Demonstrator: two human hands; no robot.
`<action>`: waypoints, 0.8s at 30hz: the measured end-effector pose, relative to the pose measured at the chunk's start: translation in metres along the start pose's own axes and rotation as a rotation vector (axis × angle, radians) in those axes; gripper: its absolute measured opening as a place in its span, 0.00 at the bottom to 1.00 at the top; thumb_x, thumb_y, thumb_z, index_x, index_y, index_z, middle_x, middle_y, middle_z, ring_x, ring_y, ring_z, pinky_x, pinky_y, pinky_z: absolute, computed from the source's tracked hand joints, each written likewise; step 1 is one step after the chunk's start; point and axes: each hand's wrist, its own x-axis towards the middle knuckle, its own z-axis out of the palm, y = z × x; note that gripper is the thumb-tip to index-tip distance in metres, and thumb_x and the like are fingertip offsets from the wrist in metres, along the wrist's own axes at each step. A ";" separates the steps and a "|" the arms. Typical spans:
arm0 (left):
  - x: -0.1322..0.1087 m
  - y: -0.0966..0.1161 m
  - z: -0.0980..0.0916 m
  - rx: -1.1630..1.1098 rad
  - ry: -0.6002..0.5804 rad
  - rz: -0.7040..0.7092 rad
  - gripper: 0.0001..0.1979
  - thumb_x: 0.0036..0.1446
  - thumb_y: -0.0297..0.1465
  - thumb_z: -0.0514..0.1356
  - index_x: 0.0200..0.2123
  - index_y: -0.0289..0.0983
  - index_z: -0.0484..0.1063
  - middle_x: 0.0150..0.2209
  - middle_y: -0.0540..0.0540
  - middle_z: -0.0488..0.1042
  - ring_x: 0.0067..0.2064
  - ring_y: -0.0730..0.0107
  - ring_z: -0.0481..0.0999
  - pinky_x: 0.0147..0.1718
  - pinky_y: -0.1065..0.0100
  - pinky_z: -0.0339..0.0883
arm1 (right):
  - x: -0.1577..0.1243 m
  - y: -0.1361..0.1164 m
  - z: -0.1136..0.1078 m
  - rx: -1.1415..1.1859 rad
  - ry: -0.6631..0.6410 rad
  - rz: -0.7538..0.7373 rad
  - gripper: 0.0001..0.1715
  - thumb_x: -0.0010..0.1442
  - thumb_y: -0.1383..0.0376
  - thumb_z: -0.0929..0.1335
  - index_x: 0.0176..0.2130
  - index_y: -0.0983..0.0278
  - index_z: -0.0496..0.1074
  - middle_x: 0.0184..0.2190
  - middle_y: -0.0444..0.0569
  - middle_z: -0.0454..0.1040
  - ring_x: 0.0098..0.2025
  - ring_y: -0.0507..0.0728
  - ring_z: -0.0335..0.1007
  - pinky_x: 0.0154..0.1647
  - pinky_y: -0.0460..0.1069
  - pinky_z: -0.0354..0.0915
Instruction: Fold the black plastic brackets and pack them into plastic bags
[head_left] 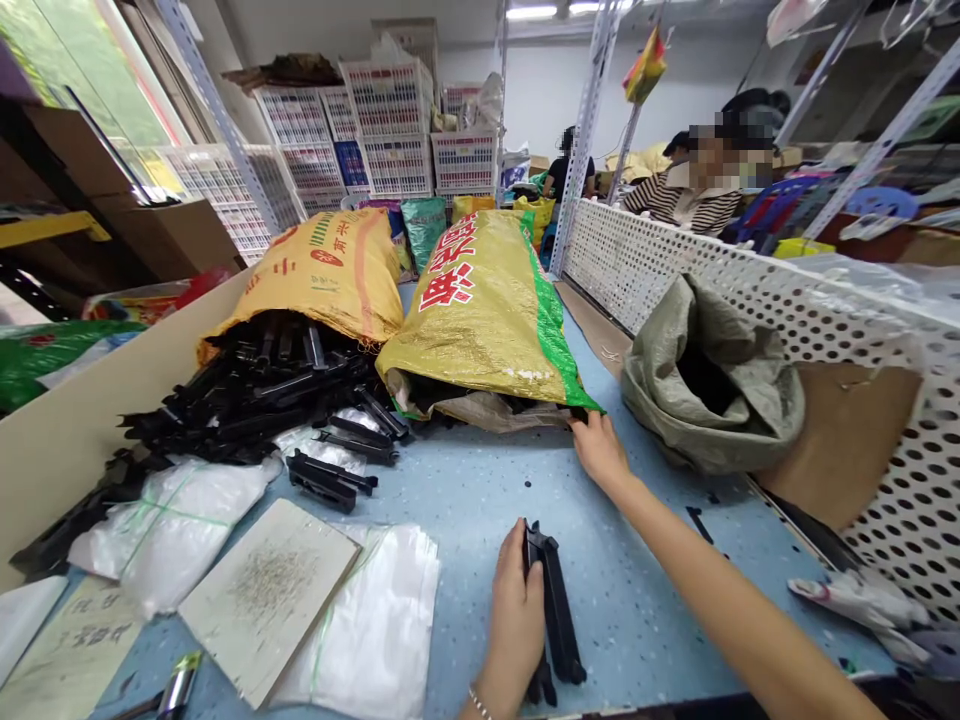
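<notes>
My left hand (516, 610) rests near the table's front edge, fingers wrapped round a long black plastic part (556, 610) that lies on the blue table (480, 500). My right hand (598, 448) reaches forward to the open mouth of a yellow and green woven sack (480, 300) lying on its side, fingers curled at its lower corner. What the right fingers hold there is hidden. To the left, a second yellow sack (330, 270) spills a heap of similar black plastic parts (255, 395).
Bundles of clear plastic bags (172, 520) and a worn board (266, 590) lie front left. A grey-green sack (709, 375) slumps against a white perforated panel (825, 310) on the right. White crates (390, 110) stack at the back. Another person in stripes (682, 200) sits beyond the panel.
</notes>
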 end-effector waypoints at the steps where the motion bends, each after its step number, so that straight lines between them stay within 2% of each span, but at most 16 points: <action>1: 0.000 0.002 -0.004 -0.004 0.006 0.009 0.28 0.59 0.34 0.55 0.63 0.36 0.60 0.66 0.40 0.58 0.67 0.58 0.55 0.66 0.60 0.44 | -0.007 0.005 -0.002 0.010 0.017 0.006 0.18 0.61 0.69 0.60 0.46 0.65 0.74 0.52 0.62 0.67 0.55 0.67 0.61 0.52 0.62 0.62; 3: 0.002 0.008 -0.015 -0.049 0.029 0.015 0.28 0.59 0.36 0.56 0.62 0.38 0.62 0.66 0.41 0.56 0.67 0.57 0.53 0.66 0.58 0.42 | -0.031 0.007 -0.006 0.135 0.050 0.045 0.18 0.63 0.64 0.60 0.48 0.65 0.73 0.55 0.60 0.66 0.55 0.65 0.63 0.53 0.59 0.64; 5: 0.007 0.018 -0.022 -0.175 0.016 -0.016 0.27 0.58 0.40 0.58 0.60 0.39 0.64 0.66 0.40 0.57 0.66 0.56 0.55 0.66 0.56 0.44 | -0.068 -0.002 -0.008 0.485 0.037 0.159 0.20 0.64 0.58 0.62 0.50 0.63 0.72 0.55 0.57 0.67 0.50 0.62 0.68 0.49 0.57 0.68; 7: 0.013 0.030 -0.024 -0.409 -0.035 -0.063 0.29 0.58 0.44 0.59 0.60 0.39 0.63 0.64 0.39 0.61 0.64 0.56 0.60 0.64 0.56 0.50 | -0.109 -0.020 -0.008 0.966 -0.076 0.328 0.23 0.62 0.53 0.64 0.52 0.61 0.70 0.53 0.55 0.71 0.43 0.60 0.72 0.45 0.57 0.71; 8: 0.016 0.035 -0.023 -0.541 -0.055 -0.088 0.30 0.57 0.46 0.59 0.60 0.40 0.62 0.62 0.38 0.64 0.62 0.56 0.64 0.62 0.56 0.54 | -0.128 -0.030 -0.009 1.118 -0.170 0.374 0.23 0.61 0.53 0.66 0.52 0.61 0.71 0.53 0.55 0.71 0.42 0.60 0.73 0.44 0.57 0.71; 9: 0.018 0.041 -0.023 -0.656 -0.065 -0.116 0.30 0.57 0.48 0.58 0.58 0.39 0.63 0.58 0.37 0.67 0.59 0.55 0.68 0.59 0.56 0.59 | -0.144 -0.041 -0.009 1.205 -0.254 0.391 0.23 0.61 0.52 0.66 0.50 0.61 0.72 0.52 0.55 0.72 0.43 0.61 0.73 0.43 0.57 0.71; 11: 0.019 0.049 -0.023 -0.786 -0.055 -0.175 0.27 0.56 0.49 0.58 0.52 0.37 0.67 0.48 0.38 0.75 0.50 0.57 0.75 0.52 0.57 0.66 | -0.164 -0.058 -0.011 1.206 -0.389 0.310 0.20 0.61 0.51 0.66 0.45 0.62 0.74 0.50 0.55 0.73 0.48 0.63 0.70 0.47 0.57 0.69; 13: 0.016 0.054 -0.026 -0.759 -0.041 -0.217 0.23 0.55 0.48 0.61 0.46 0.37 0.69 0.35 0.44 0.76 0.40 0.61 0.77 0.43 0.61 0.70 | -0.166 -0.067 -0.016 1.076 -0.416 0.205 0.20 0.64 0.51 0.62 0.40 0.62 0.74 0.43 0.53 0.75 0.48 0.62 0.69 0.51 0.56 0.65; 15: 0.009 0.057 -0.032 -0.665 -0.051 -0.213 0.23 0.53 0.44 0.63 0.48 0.38 0.69 0.31 0.48 0.75 0.36 0.64 0.76 0.40 0.63 0.70 | -0.154 -0.072 -0.022 0.926 -0.366 0.131 0.21 0.66 0.51 0.59 0.39 0.61 0.72 0.37 0.50 0.74 0.44 0.59 0.68 0.49 0.54 0.63; 16: 0.006 0.058 -0.035 -0.617 -0.060 -0.197 0.25 0.52 0.43 0.65 0.50 0.39 0.68 0.33 0.48 0.76 0.38 0.64 0.76 0.41 0.64 0.69 | -0.146 -0.074 -0.025 0.863 -0.331 0.096 0.20 0.67 0.51 0.58 0.39 0.61 0.71 0.35 0.48 0.72 0.41 0.58 0.68 0.46 0.53 0.62; 18: -0.001 0.060 -0.039 -0.537 -0.084 -0.150 0.29 0.51 0.41 0.65 0.56 0.41 0.66 0.43 0.45 0.76 0.46 0.59 0.75 0.47 0.62 0.67 | -0.128 -0.081 -0.028 0.766 -0.272 0.010 0.18 0.67 0.52 0.58 0.38 0.60 0.68 0.33 0.46 0.69 0.38 0.56 0.65 0.42 0.51 0.60; 20: -0.004 0.062 -0.041 -0.479 -0.086 -0.092 0.30 0.51 0.39 0.65 0.58 0.42 0.64 0.54 0.44 0.71 0.56 0.55 0.68 0.54 0.61 0.62 | -0.112 -0.091 -0.025 0.760 -0.277 -0.035 0.19 0.66 0.51 0.59 0.32 0.61 0.65 0.30 0.44 0.65 0.34 0.54 0.61 0.38 0.50 0.59; 22: -0.004 0.064 -0.043 -0.433 -0.041 -0.049 0.30 0.51 0.38 0.66 0.57 0.43 0.65 0.58 0.45 0.68 0.60 0.56 0.64 0.56 0.62 0.59 | -0.103 -0.101 -0.018 0.876 -0.397 0.038 0.21 0.66 0.49 0.58 0.29 0.61 0.60 0.25 0.41 0.60 0.28 0.52 0.57 0.31 0.48 0.57; 24: -0.002 0.066 -0.048 -0.412 0.043 -0.072 0.29 0.49 0.38 0.67 0.55 0.43 0.67 0.53 0.45 0.72 0.54 0.58 0.70 0.51 0.64 0.65 | -0.102 -0.109 -0.011 1.009 -0.558 0.169 0.23 0.66 0.47 0.56 0.28 0.60 0.59 0.21 0.39 0.56 0.23 0.51 0.52 0.24 0.46 0.53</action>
